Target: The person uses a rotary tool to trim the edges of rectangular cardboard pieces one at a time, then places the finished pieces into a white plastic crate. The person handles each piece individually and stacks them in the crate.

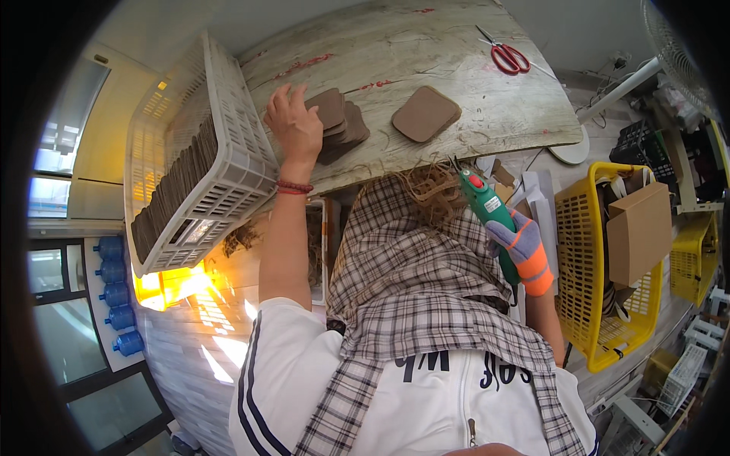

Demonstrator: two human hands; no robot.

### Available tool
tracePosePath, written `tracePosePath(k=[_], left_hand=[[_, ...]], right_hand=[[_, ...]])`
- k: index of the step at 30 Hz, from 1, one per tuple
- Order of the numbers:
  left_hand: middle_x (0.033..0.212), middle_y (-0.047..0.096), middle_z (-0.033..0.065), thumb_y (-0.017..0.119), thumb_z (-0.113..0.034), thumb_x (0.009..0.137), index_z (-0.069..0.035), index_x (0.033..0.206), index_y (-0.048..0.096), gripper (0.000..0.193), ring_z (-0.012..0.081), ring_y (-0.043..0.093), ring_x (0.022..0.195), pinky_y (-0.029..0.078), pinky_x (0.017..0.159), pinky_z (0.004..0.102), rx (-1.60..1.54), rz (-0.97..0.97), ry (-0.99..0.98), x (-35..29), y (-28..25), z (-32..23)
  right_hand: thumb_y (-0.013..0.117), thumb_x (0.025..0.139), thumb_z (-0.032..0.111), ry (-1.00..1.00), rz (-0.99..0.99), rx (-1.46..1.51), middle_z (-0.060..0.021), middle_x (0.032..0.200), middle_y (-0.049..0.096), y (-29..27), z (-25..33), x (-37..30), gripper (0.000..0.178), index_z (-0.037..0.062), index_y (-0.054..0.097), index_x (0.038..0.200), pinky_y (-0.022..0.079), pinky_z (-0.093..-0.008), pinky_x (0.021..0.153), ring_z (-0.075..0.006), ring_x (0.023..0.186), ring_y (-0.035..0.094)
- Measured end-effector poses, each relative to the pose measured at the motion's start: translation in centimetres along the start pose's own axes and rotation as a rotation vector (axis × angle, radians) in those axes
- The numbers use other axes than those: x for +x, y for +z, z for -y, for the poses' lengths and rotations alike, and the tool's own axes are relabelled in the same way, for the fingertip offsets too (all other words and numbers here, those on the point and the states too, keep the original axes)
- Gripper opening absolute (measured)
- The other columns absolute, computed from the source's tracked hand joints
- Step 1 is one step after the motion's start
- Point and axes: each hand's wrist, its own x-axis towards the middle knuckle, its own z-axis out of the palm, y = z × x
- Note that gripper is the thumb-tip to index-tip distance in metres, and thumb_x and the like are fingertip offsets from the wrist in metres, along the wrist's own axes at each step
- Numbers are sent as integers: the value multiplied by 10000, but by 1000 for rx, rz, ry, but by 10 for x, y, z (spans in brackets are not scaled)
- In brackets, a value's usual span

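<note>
My left hand (pixel 293 125), bare with a red beaded bracelet at the wrist, is over the worktable beside a loose pile of brown rounded-square pieces (pixel 346 135). Its fingers are apart and hold nothing that I can see. To the right of that pile lies a neater stack of the same brown pieces (pixel 426 114). My right hand (pixel 523 247), in a grey and orange glove, grips a green handheld power tool (pixel 480 196) with a red button, tip pointing toward the table edge. Thin brown trimmings (pixel 432 185) are heaped on my checked apron (pixel 411 258).
A white plastic crate (pixel 243 114) full of upright brown pieces (pixel 179 182) stands left of the table (pixel 357 53). Red-handled scissors (pixel 509 58) lie at the far right of the tabletop. A yellow basket (pixel 582 258) with a cardboard box (pixel 639 232) is on my right.
</note>
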Motion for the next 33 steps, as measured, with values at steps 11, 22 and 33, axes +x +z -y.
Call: tracePosePath(k=[11,22,33], left_hand=[[1092,544,128,778,-107,592,-89,1206,523,666,302,469,1123,362,966,356,-391,692,-33,29,2,57],[950,548,23,707,76,652,-58,993,501,420,107,535,873,450,754,238,-762,588,-214,17,-11,70],[878,656,21,691,109,681,-32,900,626,269,97,592,799,479,743,237,-1474,435,-449,-29,-72,26]], right_hand=[[739,785,253,-21,7,-140,-9,717,596,13,-2,8,388,-7,596,1035,436,-197,545,-38,618,533],[753,764,298,4,82,-193,-21,742,610,22,11,25,447,-16,591,1038,438,-206,545,-44,627,542],[817,690,287,-252,57,-306,-79,849,664,52,45,11,568,-20,577,1104,507,-233,657,-89,741,610]])
